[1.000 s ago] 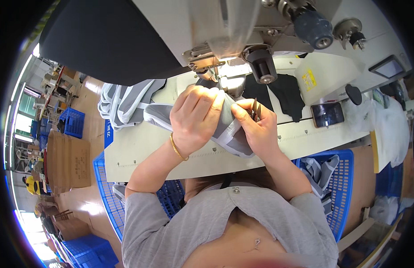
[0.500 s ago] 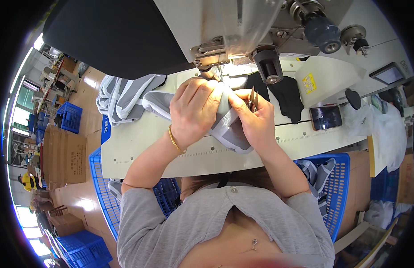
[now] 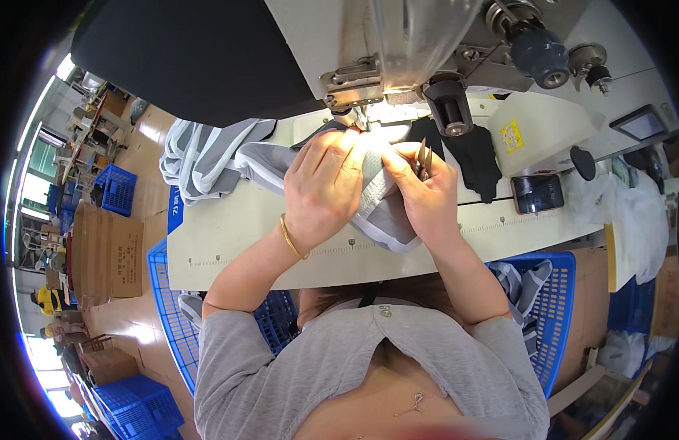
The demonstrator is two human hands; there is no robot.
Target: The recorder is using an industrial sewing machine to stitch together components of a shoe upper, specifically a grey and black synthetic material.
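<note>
A grey fabric piece with white bands [image 3: 375, 192] lies at the needle area of a sewing machine [image 3: 352, 92], under a bright lamp glow. My left hand [image 3: 323, 185] has its fingers closed on the piece's left side, close below the presser foot. On the other side, my right hand [image 3: 429, 192] pinches the fabric between thumb and fingers. Small thread snips [image 3: 424, 159] are tucked in that same hand, blades pointing up and away from me. The glare and my fingers hide the fabric's edge at the needle.
Grey and white pieces [image 3: 207, 161] are heaped at the table's left, black fabric [image 3: 471, 158] at the right. A phone [image 3: 537, 194] lies by the machine's base. Blue baskets [image 3: 556, 315] [image 3: 166, 308] flank my lap below the table edge [image 3: 281, 277].
My right hand has shifted slightly right, and the fabric between the hands is spread a little more. The glow at the needle looks brighter. Both hands keep their hold.
</note>
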